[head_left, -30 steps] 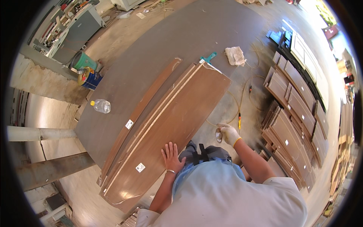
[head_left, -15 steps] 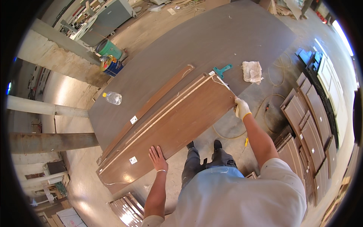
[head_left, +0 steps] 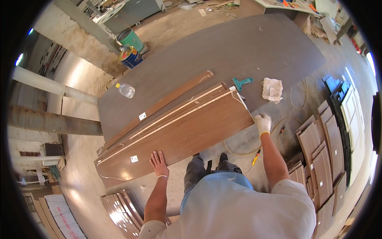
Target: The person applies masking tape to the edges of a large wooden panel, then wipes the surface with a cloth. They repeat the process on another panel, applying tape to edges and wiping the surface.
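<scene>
A long brown panel (head_left: pixel 199 129) with a pale edge strip and a small white label lies on top of another brown panel (head_left: pixel 179 104), which shows along its far side. My left hand (head_left: pixel 159 160) is bare and rests flat on the top panel near its front edge, fingers spread. At the panel's right front corner, my right hand (head_left: pixel 263 124) wears a white glove. Its fingers are curled at the edge, and their tips are partly hidden. Just past the panel's right end lies a teal scraper (head_left: pixel 242 83). A narrow brown strip (head_left: pixel 175 95) lies farther off.
All this rests on a large dark board (head_left: pixel 238 47). A clear bottle (head_left: pixel 126 91) lies at its left, a folded white cloth (head_left: pixel 272 90) at its right. Brown panels (head_left: pixel 320 159) lean in stacks at the right. A hose (head_left: pixel 238 152) runs over the floor.
The top panel has shifted toward me, so more of the panel beneath shows behind it. Both hands have stayed at it. My view has also shifted.
</scene>
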Demonstrator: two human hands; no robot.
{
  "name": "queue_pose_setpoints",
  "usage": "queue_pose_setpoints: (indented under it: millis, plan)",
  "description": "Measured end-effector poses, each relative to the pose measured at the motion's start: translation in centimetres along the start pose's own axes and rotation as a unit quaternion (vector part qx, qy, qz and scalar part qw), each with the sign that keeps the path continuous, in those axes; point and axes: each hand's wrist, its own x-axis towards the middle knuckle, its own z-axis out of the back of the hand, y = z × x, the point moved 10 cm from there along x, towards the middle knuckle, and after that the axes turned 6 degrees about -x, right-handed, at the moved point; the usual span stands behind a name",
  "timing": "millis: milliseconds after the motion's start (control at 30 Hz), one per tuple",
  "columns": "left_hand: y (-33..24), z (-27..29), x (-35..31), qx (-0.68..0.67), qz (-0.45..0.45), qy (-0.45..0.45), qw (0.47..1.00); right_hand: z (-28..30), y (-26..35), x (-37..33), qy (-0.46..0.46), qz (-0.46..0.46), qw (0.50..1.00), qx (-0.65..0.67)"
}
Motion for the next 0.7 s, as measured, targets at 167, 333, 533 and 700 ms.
queue_pose_setpoints:
  millis: [167, 333, 533, 700]
  plan:
    - [-0.3, 1.0, -0.2, -0.03, -0.017, -0.046, 0.998, -0.5, 15.4, 1.1, 0.01, 0.271, 0.947, -0.174]
    - [-0.3, 0.9, -0.2, -0.047, 0.012, -0.021, 0.999, -5.8, 24.0, 4.4, 0.071, 0.282, 0.937, -0.195]
    - [-0.4, 1.0, -0.3, -0.053, 0.024, -0.005, 0.998, -9.4, 23.4, 8.8, 0.12, 0.314, 0.855, -0.395]
    - [-0.8, 0.9, -0.2, -0.046, 0.019, -0.01, 0.999, -7.3, 15.3, 15.1, 0.148, 0.101, 0.966, -0.186]
